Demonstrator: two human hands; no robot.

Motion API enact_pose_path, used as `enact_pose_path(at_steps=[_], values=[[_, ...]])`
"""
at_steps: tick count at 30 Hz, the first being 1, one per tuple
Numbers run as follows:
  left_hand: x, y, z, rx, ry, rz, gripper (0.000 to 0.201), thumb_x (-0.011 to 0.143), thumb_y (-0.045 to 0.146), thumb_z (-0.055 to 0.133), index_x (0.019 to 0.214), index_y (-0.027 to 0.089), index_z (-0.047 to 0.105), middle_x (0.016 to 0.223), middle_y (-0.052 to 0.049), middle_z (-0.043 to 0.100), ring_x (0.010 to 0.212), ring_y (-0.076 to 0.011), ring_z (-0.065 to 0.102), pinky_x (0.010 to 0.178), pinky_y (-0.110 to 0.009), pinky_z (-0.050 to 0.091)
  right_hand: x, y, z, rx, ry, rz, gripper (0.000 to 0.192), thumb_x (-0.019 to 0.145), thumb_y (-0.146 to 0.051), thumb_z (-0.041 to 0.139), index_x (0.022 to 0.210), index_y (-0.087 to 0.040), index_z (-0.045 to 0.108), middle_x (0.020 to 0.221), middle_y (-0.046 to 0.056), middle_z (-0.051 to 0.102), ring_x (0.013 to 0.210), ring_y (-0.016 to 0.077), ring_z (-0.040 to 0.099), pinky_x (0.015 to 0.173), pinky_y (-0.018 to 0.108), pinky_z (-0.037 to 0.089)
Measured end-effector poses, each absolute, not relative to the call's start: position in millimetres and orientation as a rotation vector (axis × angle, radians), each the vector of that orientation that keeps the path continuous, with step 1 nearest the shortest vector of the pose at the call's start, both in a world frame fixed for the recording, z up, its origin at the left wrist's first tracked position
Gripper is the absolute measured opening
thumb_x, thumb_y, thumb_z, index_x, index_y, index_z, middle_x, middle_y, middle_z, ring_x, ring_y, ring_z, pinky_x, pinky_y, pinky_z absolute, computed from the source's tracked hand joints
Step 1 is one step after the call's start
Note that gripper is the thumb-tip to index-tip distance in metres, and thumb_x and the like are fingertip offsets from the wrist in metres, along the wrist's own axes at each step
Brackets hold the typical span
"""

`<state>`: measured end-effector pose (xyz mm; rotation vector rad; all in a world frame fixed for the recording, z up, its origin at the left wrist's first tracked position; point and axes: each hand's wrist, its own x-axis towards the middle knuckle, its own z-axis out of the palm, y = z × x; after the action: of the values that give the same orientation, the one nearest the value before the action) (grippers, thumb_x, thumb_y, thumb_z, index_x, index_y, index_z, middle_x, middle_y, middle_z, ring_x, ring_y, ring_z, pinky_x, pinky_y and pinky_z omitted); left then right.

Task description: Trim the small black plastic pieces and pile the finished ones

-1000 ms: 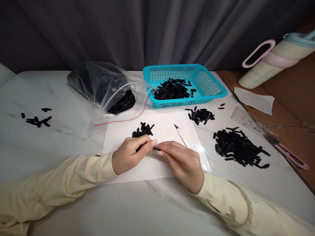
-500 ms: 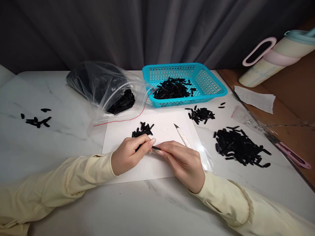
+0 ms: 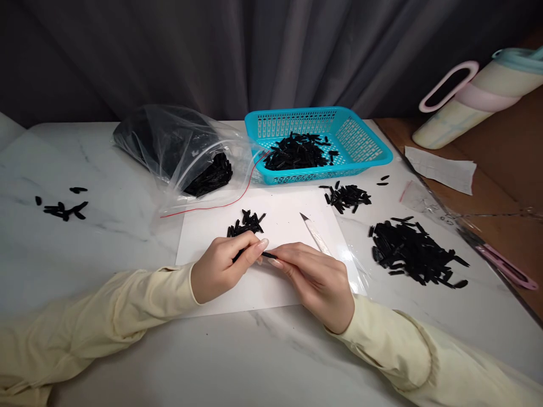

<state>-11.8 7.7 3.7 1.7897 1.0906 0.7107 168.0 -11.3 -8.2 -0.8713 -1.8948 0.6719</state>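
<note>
This looks like a home set up for small piecework rather than a factory floor. A marble-patterned counter stands before a drawn grey curtain, and beside it lies a pastel drinking tumbler with a pink handle — a personal item. The work goods are modest — a turquoise plastic basket, a clear zip bag and loose heaps of small black pieces sorted by hand.
</note>
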Motion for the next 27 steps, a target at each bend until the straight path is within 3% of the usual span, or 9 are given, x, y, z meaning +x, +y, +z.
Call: enact_pose_path(at_steps=[27], values=[[-13.5, 6.7, 3.1, 1.897, 1.083, 0.782, 0.019, 0.089, 0.025, 0.041, 0.072, 0.019, 0.047, 0.049, 0.008, 0.037, 0.044, -0.0065, 0.033, 0.045, -0.018, 0.031, 167.7, -11.3, -7.3, -0.832, -1.882, 0.673, 0.019, 0.083, -0.001, 0.054, 0.093, -0.012, 0.065, 0.084, 0.010, 0.069, 0.078, 0.0170, 0.063, 0.066, 0.031, 0.055]])
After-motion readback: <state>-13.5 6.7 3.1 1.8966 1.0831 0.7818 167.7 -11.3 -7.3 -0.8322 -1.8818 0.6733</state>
